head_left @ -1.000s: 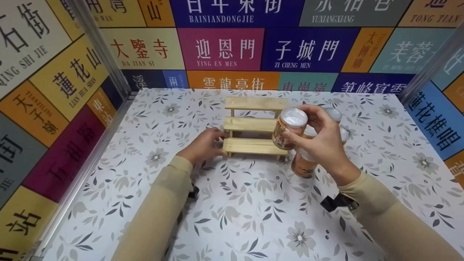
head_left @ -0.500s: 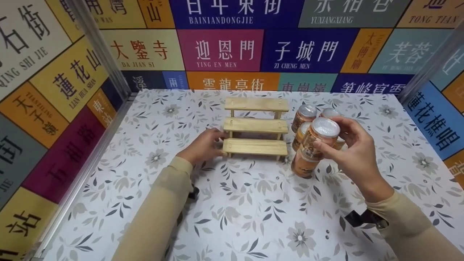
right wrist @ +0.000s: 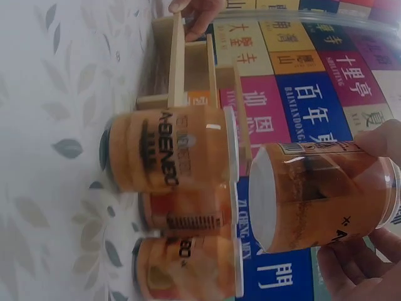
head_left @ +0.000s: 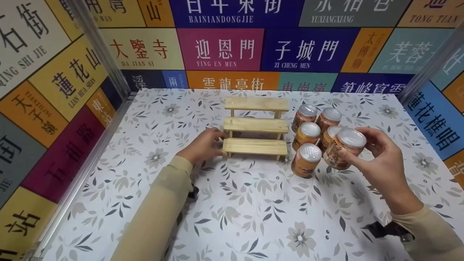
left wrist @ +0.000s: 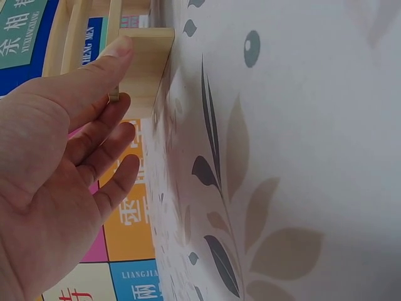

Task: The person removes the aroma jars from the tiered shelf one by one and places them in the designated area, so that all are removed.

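My right hand [head_left: 384, 166] grips an orange can [head_left: 346, 148] with a ridged silver lid, thumb on one side and fingers on the other. In the right wrist view the held can [right wrist: 326, 197] is raised above the standing cans [right wrist: 172, 150]. A three-step wooden stand [head_left: 255, 125] is at the middle of the table. My left hand [head_left: 203, 146] pinches the left end of its lowest step; in the left wrist view the thumb lies over the step board [left wrist: 147, 39] and a finger is behind it.
Several similar cans [head_left: 307, 159] stand in two rows just right of the stand. White leaf-patterned cloth covers the table [head_left: 235, 217]. Colourful sign-printed panels [head_left: 221, 49] rise at the back and both sides.
My right hand has carried the can from beside the stand rightward and toward me, past the other cans, to the near end of the right row. The left hand and stand stay put.
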